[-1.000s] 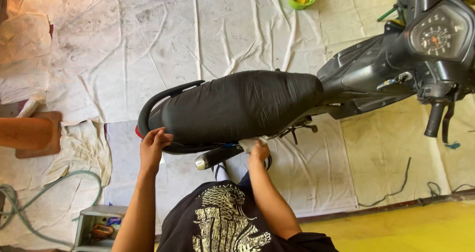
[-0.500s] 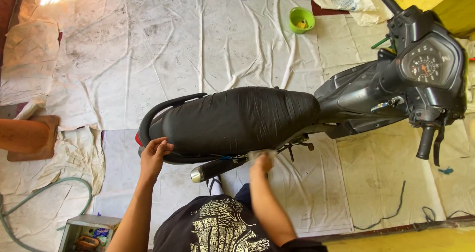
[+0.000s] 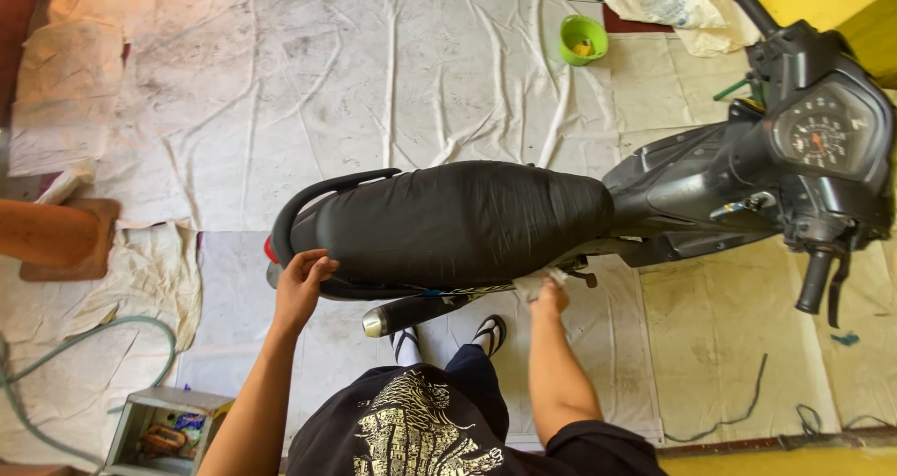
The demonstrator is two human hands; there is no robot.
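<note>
Head view, looking straight down; I stand beside a black scooter (image 3: 598,214) parked on pale, stained cloth sheets (image 3: 224,93) that cover the floor.

My left hand (image 3: 301,284) curls over the rear edge of the long black padded seat (image 3: 458,219), just under the black tubular grab rail (image 3: 322,191); fingers closed around that edge, a bracing grip.

My right hand (image 3: 549,297) is clenched on a small pale crumpled rag (image 3: 533,284), pressed against the side of the scooter below the seat, near the folding footpeg (image 3: 584,275); the surface under the rag is hidden from me.

The chrome-tipped black exhaust pipe (image 3: 411,315) lies between my hands, just above my striped sandals (image 3: 448,336); the round speedometer dial (image 3: 822,130) and right handlebar grip (image 3: 813,284) sit well to my right.

Judgement on technique: the left hand should hold the tail steady so the machine does not rock on its stand; the rag works best folded to a clean face, with short strokes along the panel seam; I would keep my wrist clear of the exhaust and the footpeg.

Periphery: a green plastic bowl (image 3: 583,37) far across the sheets; a grey open toolbox (image 3: 159,429) near my left elbow; a green hose (image 3: 112,341) curves beside it; an orange-brown wooden block (image 3: 56,238) at far left.
</note>
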